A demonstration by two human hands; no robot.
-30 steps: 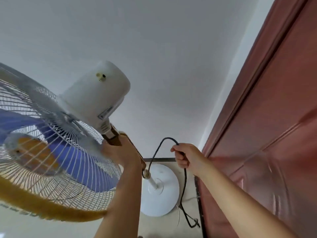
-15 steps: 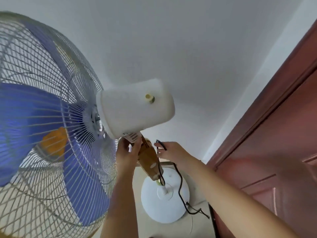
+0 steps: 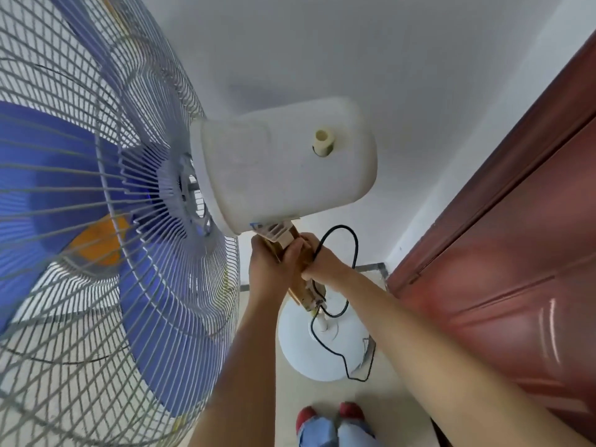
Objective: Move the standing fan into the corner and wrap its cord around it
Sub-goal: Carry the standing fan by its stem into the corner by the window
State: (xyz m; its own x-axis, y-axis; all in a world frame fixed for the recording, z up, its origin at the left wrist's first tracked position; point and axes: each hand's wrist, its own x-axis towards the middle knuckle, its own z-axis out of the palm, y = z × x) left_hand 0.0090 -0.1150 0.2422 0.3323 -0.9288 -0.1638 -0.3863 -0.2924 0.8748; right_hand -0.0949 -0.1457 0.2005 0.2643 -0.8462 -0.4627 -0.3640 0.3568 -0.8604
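The standing fan has a white motor housing (image 3: 283,166), a grey wire cage (image 3: 96,221) with blue blades, a tan neck, and a round white base (image 3: 322,346) on the floor below. My left hand (image 3: 274,259) grips the neck just under the housing. My right hand (image 3: 322,262) presses against the neck from the right, closed on the black cord (image 3: 353,250). The cord loops up above that hand, drops to the pole and trails across the base to the floor.
A dark red door (image 3: 500,253) stands close on the right. White walls meet in a corner behind the fan. My feet in red shoes (image 3: 329,414) stand on the beige floor just in front of the base.
The fan head has come closer and higher in view. My right hand moved in against the neck with the cord, next to my left hand.
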